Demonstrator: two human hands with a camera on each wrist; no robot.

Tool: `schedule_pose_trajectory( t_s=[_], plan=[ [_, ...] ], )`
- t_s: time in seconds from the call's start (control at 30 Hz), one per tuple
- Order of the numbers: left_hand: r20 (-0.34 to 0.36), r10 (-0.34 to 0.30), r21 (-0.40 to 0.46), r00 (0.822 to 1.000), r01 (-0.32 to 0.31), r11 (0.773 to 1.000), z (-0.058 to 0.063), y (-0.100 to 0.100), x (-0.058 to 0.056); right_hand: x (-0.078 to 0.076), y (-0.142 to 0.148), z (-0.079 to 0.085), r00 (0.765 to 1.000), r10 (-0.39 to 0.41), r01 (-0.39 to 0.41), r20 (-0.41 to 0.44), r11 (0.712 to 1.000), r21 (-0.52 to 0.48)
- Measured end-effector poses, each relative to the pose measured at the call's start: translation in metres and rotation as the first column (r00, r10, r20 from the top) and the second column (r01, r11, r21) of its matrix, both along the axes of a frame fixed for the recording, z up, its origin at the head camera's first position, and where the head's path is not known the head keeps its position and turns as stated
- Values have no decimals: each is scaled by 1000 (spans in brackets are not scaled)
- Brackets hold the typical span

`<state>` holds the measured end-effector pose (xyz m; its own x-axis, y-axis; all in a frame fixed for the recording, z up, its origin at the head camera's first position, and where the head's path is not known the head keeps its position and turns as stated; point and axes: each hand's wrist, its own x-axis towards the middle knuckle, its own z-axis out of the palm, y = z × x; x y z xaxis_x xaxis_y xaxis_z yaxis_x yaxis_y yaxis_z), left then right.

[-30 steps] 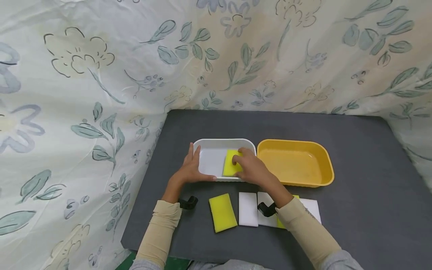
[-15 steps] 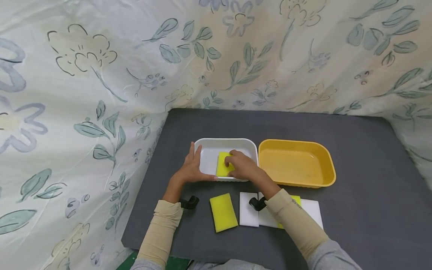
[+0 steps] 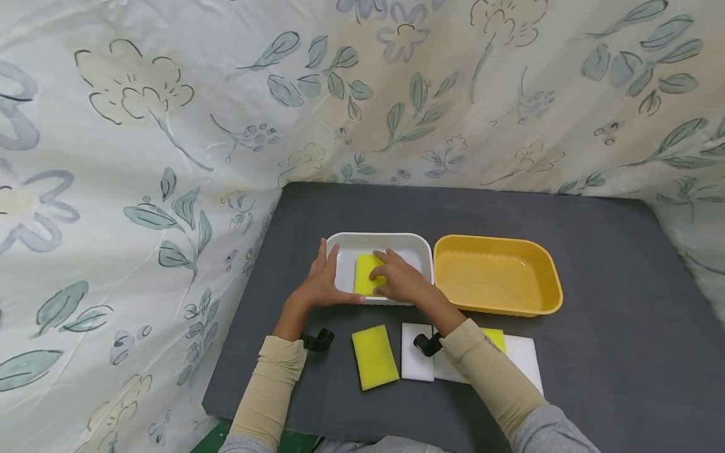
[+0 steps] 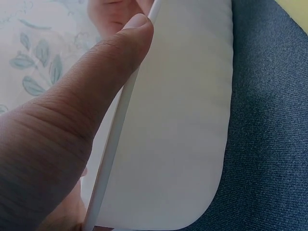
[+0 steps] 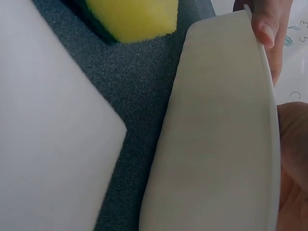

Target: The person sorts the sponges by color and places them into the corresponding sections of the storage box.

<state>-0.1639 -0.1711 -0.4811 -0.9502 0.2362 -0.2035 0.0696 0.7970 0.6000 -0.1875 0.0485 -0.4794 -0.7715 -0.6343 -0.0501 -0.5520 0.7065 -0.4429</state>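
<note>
A white plastic tray [image 3: 391, 238] stands on the dark table, with a yellow sponge [image 3: 362, 277] lying flat inside it. My left hand [image 3: 321, 286] holds the tray's left end, thumb along the near rim and fingers at the left side. In the left wrist view that thumb lies on the rim above the tray's outer wall [image 4: 173, 120]. Reaching in from the right, my right hand [image 3: 402, 280] holds the sponge, fingertips near its far edge and thumb near its near edge. The right wrist view shows mostly the tray's outside; the held sponge is hidden there.
A yellow tray [image 3: 493, 277] stands close to the white tray's right. Along the table's near side lie another yellow sponge [image 3: 375, 357], a white sponge [image 3: 416, 352], and further white pieces [image 3: 522, 355] with a yellow sponge [image 3: 494, 338], partly covered by my right sleeve.
My right hand and the yellow sponge have slid left inside the white tray, most of it in the first half second. The left hand stays at the tray's end.
</note>
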Motion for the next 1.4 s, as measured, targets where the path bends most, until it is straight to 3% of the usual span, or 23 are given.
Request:
schedule_pose_trajectory(
  t_s=[0.33,0.77,1.2,1.4],
  plan=[
    [-24,-9,3,1000,9,1000,-2,0,-1,-4,-10,0,997,31,-30,74,999,-11],
    [-17,-18,9,1000,18,1000,0,1,1,-7,-25,-3,991,96,-91,91,994,-61],
    [-35,-30,20,999,31,999,0,0,2,-7,-37,-6,991,116,-112,70,992,-60],
    [-28,-19,20,999,20,1000,0,1,3,2,-27,-7,988,158,-157,-1,986,-50]
  ],
)
